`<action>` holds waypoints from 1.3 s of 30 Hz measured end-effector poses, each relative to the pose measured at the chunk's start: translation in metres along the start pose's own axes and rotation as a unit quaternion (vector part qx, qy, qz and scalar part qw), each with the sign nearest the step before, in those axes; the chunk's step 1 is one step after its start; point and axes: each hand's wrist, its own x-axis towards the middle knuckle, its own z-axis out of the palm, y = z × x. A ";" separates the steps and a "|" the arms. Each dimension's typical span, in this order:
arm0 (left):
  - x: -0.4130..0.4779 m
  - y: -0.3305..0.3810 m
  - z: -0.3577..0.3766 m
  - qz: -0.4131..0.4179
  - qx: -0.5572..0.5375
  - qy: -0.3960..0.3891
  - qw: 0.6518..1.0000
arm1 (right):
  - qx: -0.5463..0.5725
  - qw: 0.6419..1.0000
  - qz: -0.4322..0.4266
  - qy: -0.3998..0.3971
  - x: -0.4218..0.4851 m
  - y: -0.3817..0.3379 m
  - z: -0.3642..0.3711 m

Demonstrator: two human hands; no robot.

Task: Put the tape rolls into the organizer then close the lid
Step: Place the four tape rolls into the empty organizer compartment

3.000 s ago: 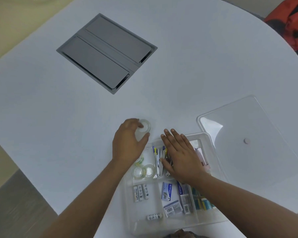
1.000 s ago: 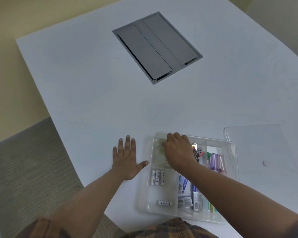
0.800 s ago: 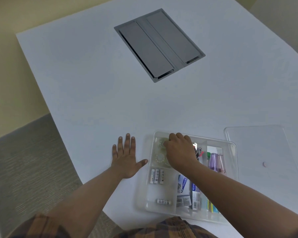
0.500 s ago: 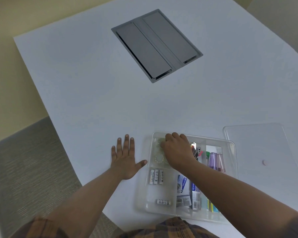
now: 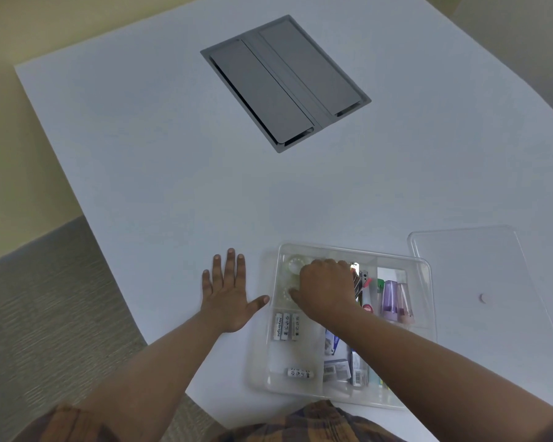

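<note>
Tape rolls (image 5: pixel 296 263) sit in the organizer (image 5: pixel 426 317) far-left compartment: light, stiff, slick; pinch across the rim. Your right hand (image 5: pixel 328 290) covers them, grip likely but unclear. Left hand (image 5: pixel 227 298) flat, spread. Lid (image 5: pixel 492 282) off, rightward.

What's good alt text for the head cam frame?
A person's right hand reaches into the tape roll compartment of a clear organizer, while the left hand lies flat on the white table. The clear lid lies off to the right.
</note>
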 end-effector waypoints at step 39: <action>0.001 -0.002 0.007 0.004 0.008 0.024 1.000 | 0.057 0.997 0.025 0.042 -0.018 0.024 0.001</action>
